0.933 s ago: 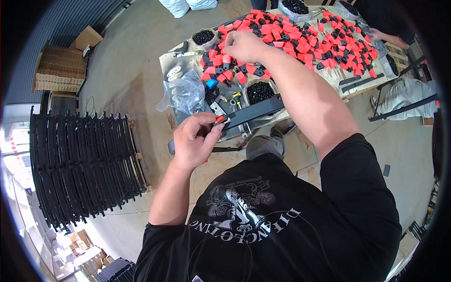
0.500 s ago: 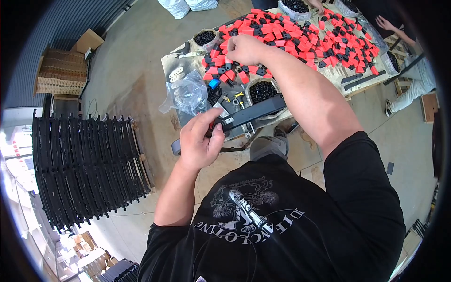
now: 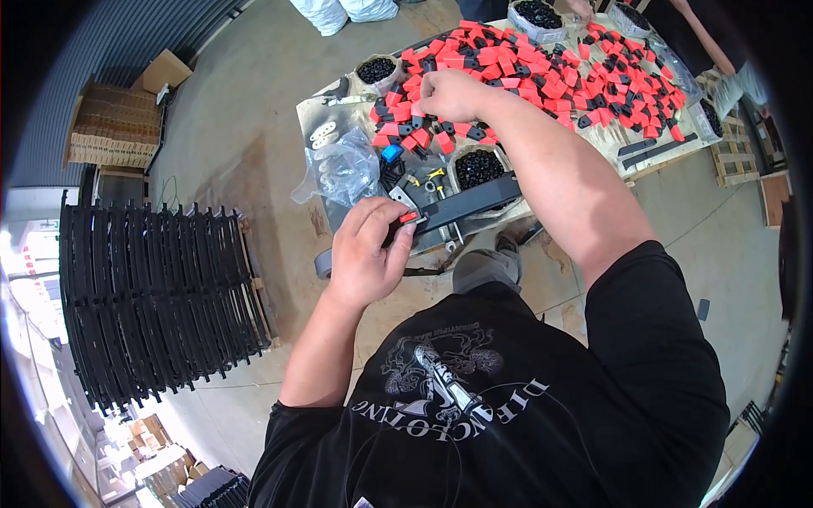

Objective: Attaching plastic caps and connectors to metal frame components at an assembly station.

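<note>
My left hand (image 3: pixel 370 250) is closed at the near edge of the worktable, thumb and fingers pinching a small red-and-black plastic piece (image 3: pixel 409 218). That piece sits at the left end of a long black bar (image 3: pixel 464 207), which lies slanted along the table edge; whether the two are joined I cannot tell. Over the left part of a big heap of red-and-black plastic pieces (image 3: pixel 500 63) is my right hand (image 3: pixel 456 95). Its fingers are curled together and touch the heap; what is between them, if anything, is hidden.
Beside the bar stands a tub of small black parts (image 3: pixel 479 168); another tub (image 3: pixel 378 71) is farther left. A clear plastic bag (image 3: pixel 343 169), a blue item (image 3: pixel 391 153) and a wrench (image 3: pixel 455 237) lie nearby. Stacked black frames (image 3: pixel 161 296) stand left. Co-workers are across the table.
My left hand has moved slightly right and up, and its red piece now shows at the bar's end. My right hand has shifted slightly right over the heap, fingers still curled.
</note>
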Demonstrator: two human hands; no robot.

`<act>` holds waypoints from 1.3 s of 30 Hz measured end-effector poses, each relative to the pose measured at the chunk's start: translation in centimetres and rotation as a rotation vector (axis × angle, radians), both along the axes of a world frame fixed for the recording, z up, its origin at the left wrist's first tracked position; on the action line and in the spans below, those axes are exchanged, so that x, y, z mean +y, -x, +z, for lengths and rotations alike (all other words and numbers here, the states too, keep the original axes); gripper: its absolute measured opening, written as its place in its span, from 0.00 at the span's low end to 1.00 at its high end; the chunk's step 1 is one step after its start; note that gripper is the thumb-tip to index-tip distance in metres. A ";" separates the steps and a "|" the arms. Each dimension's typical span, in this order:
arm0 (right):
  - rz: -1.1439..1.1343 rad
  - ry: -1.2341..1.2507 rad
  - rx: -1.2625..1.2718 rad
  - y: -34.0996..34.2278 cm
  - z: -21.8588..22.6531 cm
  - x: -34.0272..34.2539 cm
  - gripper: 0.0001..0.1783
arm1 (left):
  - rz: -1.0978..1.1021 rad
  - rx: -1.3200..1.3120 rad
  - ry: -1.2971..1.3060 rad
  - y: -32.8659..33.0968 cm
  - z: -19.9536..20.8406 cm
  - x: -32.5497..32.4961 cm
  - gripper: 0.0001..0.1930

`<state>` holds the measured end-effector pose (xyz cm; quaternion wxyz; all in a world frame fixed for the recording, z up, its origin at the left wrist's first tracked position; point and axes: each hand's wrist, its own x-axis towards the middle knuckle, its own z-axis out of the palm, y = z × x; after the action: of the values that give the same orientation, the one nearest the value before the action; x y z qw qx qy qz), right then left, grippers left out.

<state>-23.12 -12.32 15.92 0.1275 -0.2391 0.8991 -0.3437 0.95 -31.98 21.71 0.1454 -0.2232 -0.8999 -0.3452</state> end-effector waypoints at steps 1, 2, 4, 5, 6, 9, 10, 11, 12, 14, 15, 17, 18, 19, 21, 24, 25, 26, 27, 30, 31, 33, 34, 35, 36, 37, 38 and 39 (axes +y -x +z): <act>-0.003 -0.001 -0.001 0.0 0.0 -0.1 0.18 | 0.007 -0.014 0.028 0.0 0.0 -0.1 0.10; -0.002 -0.002 -0.009 -0.1 0.1 -0.2 0.18 | 0.015 -0.029 0.057 0.0 -0.1 0.0 0.10; -0.003 -0.003 -0.020 -0.2 0.2 -0.3 0.19 | 0.004 -0.002 0.100 0.2 -0.1 0.2 0.10; 0.000 -0.007 -0.027 -0.2 0.4 -0.3 0.19 | -0.004 0.026 0.143 0.3 -0.1 0.2 0.10; 0.003 -0.011 -0.034 -0.3 0.5 -0.4 0.20 | -0.005 0.024 0.144 0.2 -0.1 0.2 0.10; 0.023 -0.038 0.000 0.0 0.1 -0.1 0.20 | -0.021 0.011 0.111 0.4 0.0 0.3 0.09; 0.020 -0.038 -0.002 0.0 0.0 -0.1 0.20 | -0.008 0.025 0.115 0.4 0.0 0.3 0.10; 0.035 -0.040 -0.009 0.1 0.0 -0.2 0.20 | 0.005 0.039 0.120 0.3 0.1 0.2 0.11; 0.050 -0.043 -0.016 0.2 -0.1 -0.1 0.20 | 0.002 0.037 0.120 0.3 0.1 0.2 0.11; 0.049 -0.026 -0.013 0.1 -0.2 -0.2 0.19 | -0.001 0.006 0.118 0.3 0.3 0.1 0.12; 0.048 -0.009 -0.009 0.1 -0.2 -0.2 0.19 | -0.001 0.006 0.119 0.2 0.3 0.0 0.12; 0.048 -0.034 0.001 0.0 -0.1 -0.2 0.19 | -0.017 -0.012 0.103 0.4 0.4 0.0 0.12; 0.048 -0.057 0.009 0.0 0.0 -0.2 0.19 | -0.017 -0.011 0.102 0.3 0.8 0.3 0.12; 0.046 -0.057 0.009 0.0 0.0 -0.1 0.19 | 0.013 -0.083 0.059 0.0 1.5 0.6 0.13; 0.052 -0.056 0.001 0.0 0.0 0.1 0.18 | 0.040 -0.155 0.015 -0.1 1.5 0.7 0.13; 0.053 -0.024 -0.014 -0.1 0.3 -0.2 0.18 | 0.019 -0.058 -0.173 -0.2 0.1 -0.4 0.12; 0.052 -0.024 -0.013 -0.1 0.3 -0.2 0.18 | -0.021 -0.006 -0.126 0.2 -0.1 -0.6 0.11; 0.054 -0.035 -0.015 0.0 0.3 -0.2 0.18 | -0.061 0.046 -0.079 0.3 -0.1 -0.6 0.10; 0.057 -0.047 -0.017 0.1 0.2 -0.1 0.18 | -0.036 0.059 -0.084 0.2 0.0 -0.3 0.08; 0.053 -0.039 -0.001 0.2 -0.1 0.0 0.18 | -0.045 0.083 -0.046 0.2 0.0 -0.1 0.08; 0.052 -0.038 -0.002 0.1 -0.1 0.0 0.18 | -0.046 0.083 -0.046 0.2 0.0 -0.1 0.08; 0.054 -0.038 -0.024 0.0 0.1 -0.1 0.18 | -0.042 0.075 -0.042 0.1 0.0 0.0 0.08; 0.053 -0.039 -0.025 0.0 0.1 -0.1 0.18 | -0.043 0.074 -0.043 0.1 0.0 0.0 0.08; 0.058 -0.042 -0.031 0.0 0.1 -0.1 0.18 | -0.040 0.081 -0.024 0.1 0.0 0.1 0.08; 0.064 -0.046 -0.038 0.0 0.1 -0.1 0.18 | -0.036 0.088 -0.005 0.0 0.0 0.1 0.09; 0.064 -0.047 -0.037 0.0 0.2 -0.2 0.18 | -0.036 0.088 -0.006 0.1 0.0 0.0 0.09; 0.061 -0.052 -0.038 -0.1 0.3 -0.2 0.18 | -0.048 0.086 -0.005 0.1 -0.1 -0.2 0.09; 0.057 -0.057 -0.039 -0.2 0.4 -0.3 0.18 | -0.060 0.084 -0.004 0.2 -0.2 -0.4 0.10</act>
<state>-22.93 -12.57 16.35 0.1614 -0.2542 0.8986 -0.3190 0.79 -32.40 21.54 0.1731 -0.2643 -0.8852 -0.3415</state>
